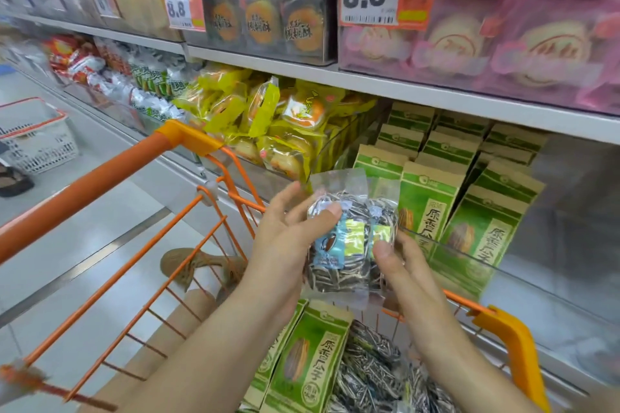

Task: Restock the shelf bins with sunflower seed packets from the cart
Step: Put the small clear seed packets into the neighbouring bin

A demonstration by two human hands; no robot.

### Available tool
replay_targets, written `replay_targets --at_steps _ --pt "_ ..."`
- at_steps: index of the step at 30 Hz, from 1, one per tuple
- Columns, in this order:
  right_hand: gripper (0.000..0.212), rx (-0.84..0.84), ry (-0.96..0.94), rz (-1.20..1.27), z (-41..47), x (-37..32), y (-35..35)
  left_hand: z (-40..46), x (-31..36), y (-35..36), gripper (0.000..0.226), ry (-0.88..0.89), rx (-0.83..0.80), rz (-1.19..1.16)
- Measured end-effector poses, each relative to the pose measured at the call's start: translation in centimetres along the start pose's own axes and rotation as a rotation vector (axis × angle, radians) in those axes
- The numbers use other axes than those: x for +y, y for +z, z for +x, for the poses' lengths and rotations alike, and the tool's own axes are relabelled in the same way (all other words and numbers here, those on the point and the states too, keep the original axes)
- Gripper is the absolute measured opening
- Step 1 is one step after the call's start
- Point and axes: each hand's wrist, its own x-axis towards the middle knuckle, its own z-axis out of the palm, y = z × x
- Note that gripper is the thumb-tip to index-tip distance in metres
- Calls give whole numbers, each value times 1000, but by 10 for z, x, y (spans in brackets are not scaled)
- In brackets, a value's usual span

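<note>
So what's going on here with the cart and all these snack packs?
A person is restocking a shop shelf. Both hands, left and right, hold clear sunflower seed packets above the orange cart, which holds more seed packs. In front, green seed packs stand in a shelf bin with room left on its right.

The right part of the lower shelf bin (570,211) is seen unfilled behind its clear front lip (503,265), and open room is left above that lip and beneath the shelf board (436,94) overhead. The left part of the bin is occupied by upright green packets (426,198), packed closely in rows. The way between cart and bin is bounded below by the orange cart rim (469,305), set just beside the shelf front, and on the left by heaped yellow snack packs (268,117).
</note>
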Motion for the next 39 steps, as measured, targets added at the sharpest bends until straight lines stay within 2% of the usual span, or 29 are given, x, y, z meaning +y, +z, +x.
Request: replay_targets --at_steps 1,2,4,5,8,11,12,14,16,17,19,20,22,23,24,27,28,31,33,35,39 --pt "109 6 -12 -17 -1 -1 1 -2 -4 2 51 -12 -50 18" --pt "97 4 -21 -10 -1 -2 2 -4 -7 5 39 -32 -100 52" --pt "60 18 -8 41 -2 -6 4 -5 -11 11 31 -61 -141 93" --pt "54 22 -11 56 -2 -8 4 -5 -12 13 31 -51 -145 111" --pt "82 38 2 56 -3 -12 2 -8 -12 25 31 33 -177 186" --pt "34 59 13 156 -5 -21 -1 -10 -11 40 32 82 -163 253" --pt "31 71 17 192 -5 -24 -4 -9 -11 46 31 69 -163 254" --pt "43 89 -18 202 -5 -26 -16 -8 -12 62 36 61 -169 233" --pt "48 123 -35 171 -10 -33 -33 -7 -18 75 58 86 -204 216" --pt "49 149 -37 146 -15 -36 -45 -3 -18 86 62 76 -214 225" --pt "53 188 -27 92 -28 -43 -76 -2 -24 108 51 33 -237 202" --pt "55 200 -24 54 -36 -45 -92 -1 -29 111 53 15 -278 193" --pt "58 228 -27 -42 -57 -53 -125 4 -45 124 80 11 -389 317" --pt "58 247 -26 -78 -69 -55 -142 6 -53 135 88 45 -439 427" --pt "59 265 -18 -99 -79 -57 -157 3 -57 152 86 109 -475 534" --pt "74 353 14 -155 -110 -65 -199 -2 -82 163 77 485 -571 976" --pt "79 396 18 -199 -117 -68 -211 -4 -90 168 78 586 -563 1128" --pt "84 555 61 -435 -126 -68 -247 10 -109 181 81 675 -474 1511" --pt "86 644 132 -675 -123 -65 -270 9 -122 182 73 785 -410 1619" --pt "92 678 211 -894 -113 -60 -293 12 -129 180 63 870 -354 1633" --pt "101 556 255 -1157 -79 -53 -322 17 -130 181 60 973 -293 1593"
